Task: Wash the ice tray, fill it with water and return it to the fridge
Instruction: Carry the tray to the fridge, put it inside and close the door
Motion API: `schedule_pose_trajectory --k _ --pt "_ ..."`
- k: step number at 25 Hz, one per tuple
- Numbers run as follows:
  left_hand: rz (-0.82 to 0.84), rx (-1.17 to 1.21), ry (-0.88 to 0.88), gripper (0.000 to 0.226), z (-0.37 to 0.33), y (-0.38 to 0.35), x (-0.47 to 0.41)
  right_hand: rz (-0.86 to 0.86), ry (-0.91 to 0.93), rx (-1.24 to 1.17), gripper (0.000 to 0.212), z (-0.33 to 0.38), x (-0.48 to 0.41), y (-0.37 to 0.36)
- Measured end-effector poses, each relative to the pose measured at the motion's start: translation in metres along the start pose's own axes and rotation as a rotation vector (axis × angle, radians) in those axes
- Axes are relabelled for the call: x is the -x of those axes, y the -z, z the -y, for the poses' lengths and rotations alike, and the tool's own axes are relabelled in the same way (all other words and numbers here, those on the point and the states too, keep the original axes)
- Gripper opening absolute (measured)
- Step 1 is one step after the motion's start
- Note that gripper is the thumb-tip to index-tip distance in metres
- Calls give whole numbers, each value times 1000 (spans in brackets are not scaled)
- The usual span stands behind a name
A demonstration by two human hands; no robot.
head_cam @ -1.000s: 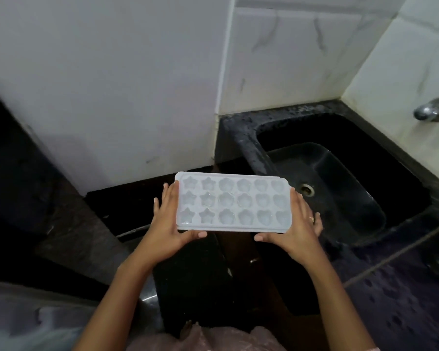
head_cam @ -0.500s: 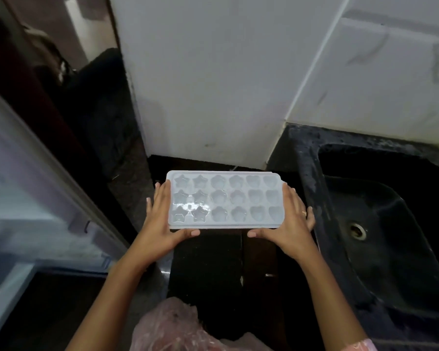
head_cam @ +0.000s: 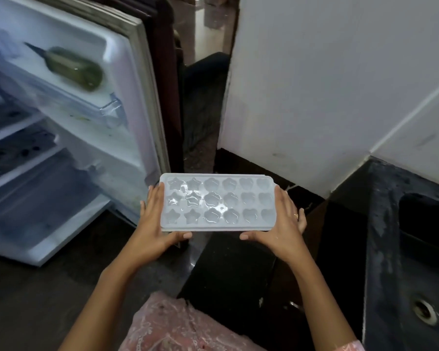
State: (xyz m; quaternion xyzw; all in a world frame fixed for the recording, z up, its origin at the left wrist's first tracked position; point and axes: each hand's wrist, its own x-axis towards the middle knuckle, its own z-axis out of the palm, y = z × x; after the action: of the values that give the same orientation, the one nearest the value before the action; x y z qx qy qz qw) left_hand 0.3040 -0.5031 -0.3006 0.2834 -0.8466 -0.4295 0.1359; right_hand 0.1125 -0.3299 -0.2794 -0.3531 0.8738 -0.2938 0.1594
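A white plastic ice tray [head_cam: 217, 203] with star, flower and heart cells is held level in front of me, and water glints in its cells. My left hand [head_cam: 154, 225] grips its left end, thumb under the near edge. My right hand [head_cam: 283, 225] grips its right end the same way. The tray hangs above the dark floor, just right of the open fridge door [head_cam: 117, 102]. The fridge's white shelves [head_cam: 23, 158] show at the far left, blurred.
A green bottle [head_cam: 74, 68] lies in the door's upper rack. A white wall [head_cam: 327, 84] stands behind the tray. A black stone sink [head_cam: 413, 249] with its drain [head_cam: 425, 311] is at the right. A dark gap runs between door and wall.
My view has swung left from the sink toward the fridge, whose open door has come into view. Both hands keep the same hold on the tray, still level.
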Motion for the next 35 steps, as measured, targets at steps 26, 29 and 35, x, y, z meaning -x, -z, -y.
schedule_pose_trajectory --k 26,29,35 --pt "-401 32 327 114 152 208 87 288 374 47 144 245 -73 -181" --pt "-441 41 333 109 173 238 93 325 420 49 139 276 -80 -209" --pt "-535 22 368 113 203 289 101 396 479 24 127 334 -98 -247"
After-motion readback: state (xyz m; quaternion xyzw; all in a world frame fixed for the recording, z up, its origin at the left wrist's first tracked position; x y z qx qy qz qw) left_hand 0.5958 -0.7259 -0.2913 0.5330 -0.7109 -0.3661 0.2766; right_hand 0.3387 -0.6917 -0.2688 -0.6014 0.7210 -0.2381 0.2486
